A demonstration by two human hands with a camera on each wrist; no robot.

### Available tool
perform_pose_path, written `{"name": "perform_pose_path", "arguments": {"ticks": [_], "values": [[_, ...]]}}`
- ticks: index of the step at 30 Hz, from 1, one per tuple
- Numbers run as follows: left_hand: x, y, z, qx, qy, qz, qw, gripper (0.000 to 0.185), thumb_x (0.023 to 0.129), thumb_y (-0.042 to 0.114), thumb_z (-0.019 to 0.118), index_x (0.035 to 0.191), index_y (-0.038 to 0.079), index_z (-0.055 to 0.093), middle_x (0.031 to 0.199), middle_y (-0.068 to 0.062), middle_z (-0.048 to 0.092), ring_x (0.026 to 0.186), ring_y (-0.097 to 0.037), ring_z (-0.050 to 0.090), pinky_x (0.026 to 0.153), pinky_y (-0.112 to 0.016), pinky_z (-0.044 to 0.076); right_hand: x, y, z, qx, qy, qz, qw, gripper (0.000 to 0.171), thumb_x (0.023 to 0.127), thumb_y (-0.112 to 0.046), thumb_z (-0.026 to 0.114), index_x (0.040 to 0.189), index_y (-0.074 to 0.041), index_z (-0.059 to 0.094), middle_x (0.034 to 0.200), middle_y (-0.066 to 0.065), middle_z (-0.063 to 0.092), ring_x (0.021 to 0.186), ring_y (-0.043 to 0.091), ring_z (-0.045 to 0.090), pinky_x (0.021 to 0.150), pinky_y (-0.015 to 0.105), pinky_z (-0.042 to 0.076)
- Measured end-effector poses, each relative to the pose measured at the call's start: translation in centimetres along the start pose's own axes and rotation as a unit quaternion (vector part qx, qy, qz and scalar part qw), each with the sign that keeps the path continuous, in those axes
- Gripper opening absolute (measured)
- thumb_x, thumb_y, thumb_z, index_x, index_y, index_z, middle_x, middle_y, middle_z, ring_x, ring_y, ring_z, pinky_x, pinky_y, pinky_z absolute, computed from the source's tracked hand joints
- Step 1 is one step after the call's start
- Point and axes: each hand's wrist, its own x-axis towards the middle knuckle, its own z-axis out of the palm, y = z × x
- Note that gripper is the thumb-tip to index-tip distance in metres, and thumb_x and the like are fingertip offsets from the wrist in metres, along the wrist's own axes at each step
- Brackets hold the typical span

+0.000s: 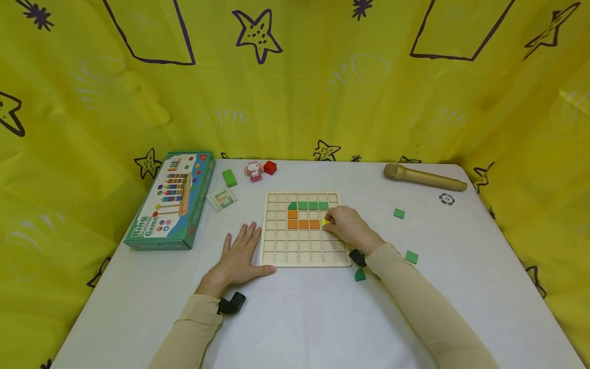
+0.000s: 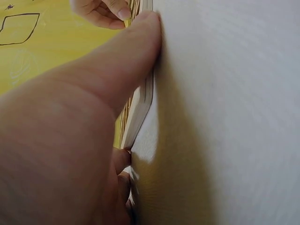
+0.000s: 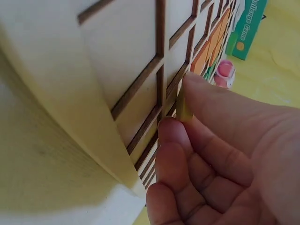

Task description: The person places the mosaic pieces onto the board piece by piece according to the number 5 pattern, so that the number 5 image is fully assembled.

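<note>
Wooden grid board [image 1: 305, 259] lay flat on the white table [image 1: 322, 318], steadied at its near-left edge by the flat, open left hand [image 1: 239, 256]. Right hand [image 1: 348, 225] pinched a yellow tile [image 1: 325, 222] over the cell beside the orange tiles [image 1: 303, 224]. Green tiles [image 1: 308, 205] filled one row above (most cells remained bare). Three loose green pieces [image 1: 399, 213] awaited placement.

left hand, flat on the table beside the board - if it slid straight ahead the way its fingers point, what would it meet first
Probably the small pattern card, up-table from the left hand. The grid board sits right of that line, the green game box left; depth is uncertain.
</note>
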Motion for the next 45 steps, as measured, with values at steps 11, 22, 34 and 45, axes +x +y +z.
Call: {"name": "perform_pose_path", "arguments": {"ticks": [11,22,34,45], "values": [[-0.1,0.0,0.0,-0.002,0.003,0.001,1.0,0.113,0.078,0.07,0.065,0.155,0.002,0.019,0.162,-0.013,0.008,0.147,-0.032,-0.002,0.111,-0.059,-0.007,-0.8,1.3,-0.3,0.044,0.009,-0.017,0.999,0.023,0.091,-0.018,0.072,0.107,-0.002,0.068,0.087,0.004,0.059,0.082,0.021,0.052,0.075,0.036,0.046],[-0.1,0.0,-0.2,-0.005,0.003,0.009,0.9999,0.113,0.078,0.07,0.064,0.156,0.003,0.018,0.162,-0.013,0.007,0.147,-0.031,-0.002,0.111,-0.059,-0.007,-4.1,9.2,-3.6,0.029,0.124,0.023,0.992,0.035,0.097,-0.013,0.061,0.124,0.008,0.061,0.129,0.028,0.054,0.123,0.046,0.041,0.105,0.059,0.028],[-0.1,-0.2,0.1,-0.003,0.002,0.004,1.0,0.113,0.078,0.07,0.065,0.155,0.003,0.018,0.162,-0.013,0.008,0.147,-0.031,-0.002,0.111,-0.058,-0.007,-6.1,14.1,-5.4,-0.024,0.144,0.111,0.983,0.038,0.09,-0.015,0.068,0.117,0.011,0.062,0.111,0.034,0.056,0.103,0.051,0.046,0.085,0.061,0.039],[-0.2,-0.3,-0.1,-0.004,0.006,0.012,0.9999,0.112,0.079,0.072,0.063,0.156,0.003,0.018,0.162,-0.012,0.007,0.147,-0.031,-0.002,0.111,-0.059,-0.007,-6.5,13.8,-5.5,-0.009,0.128,0.143,0.981,0.035,0.094,-0.017,0.064,0.109,0.015,0.061,0.102,0.03,0.06,0.098,0.049,0.051,0.082,0.059,0.041]]}}
